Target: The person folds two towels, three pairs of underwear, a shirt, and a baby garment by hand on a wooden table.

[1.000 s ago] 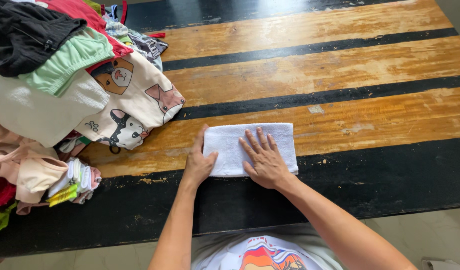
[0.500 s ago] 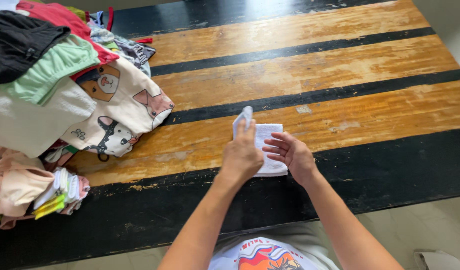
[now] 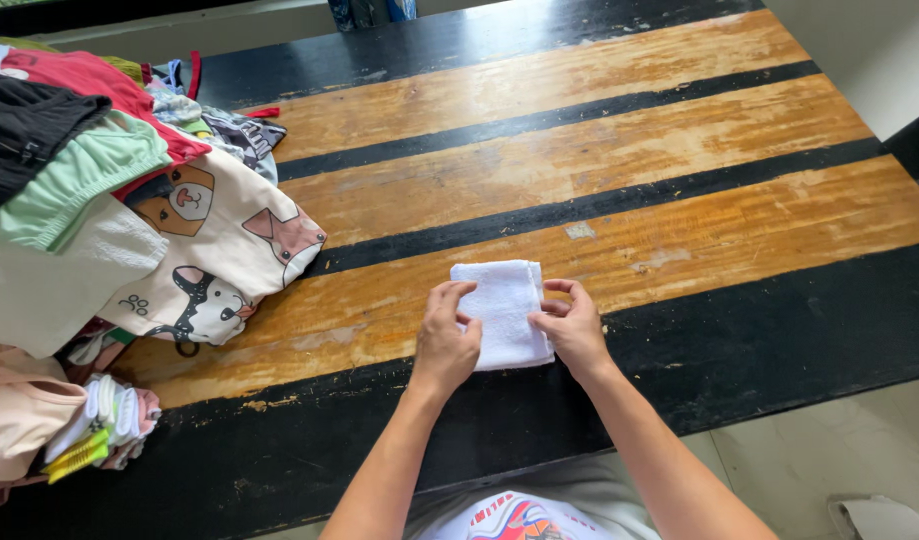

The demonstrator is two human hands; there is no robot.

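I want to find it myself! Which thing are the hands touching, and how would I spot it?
Look at the long table with orange wood and black stripes, then at its near edge, away from the heap of clothes on the left. Between the left hand and right hand lies a small folded towel: plain white, lying alone, unlike the colourful, patterned pile.

left hand (image 3: 446, 345) flat, fingers curled | right hand (image 3: 572, 328) pinching (thumb up) | forearms converging

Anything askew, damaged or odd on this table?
The small white folded towel lies neat between the left hand and right hand. The striped wooden table is worn, its varnish scuffed and flaking. The loose clothes heap overhangs the table's left edge.
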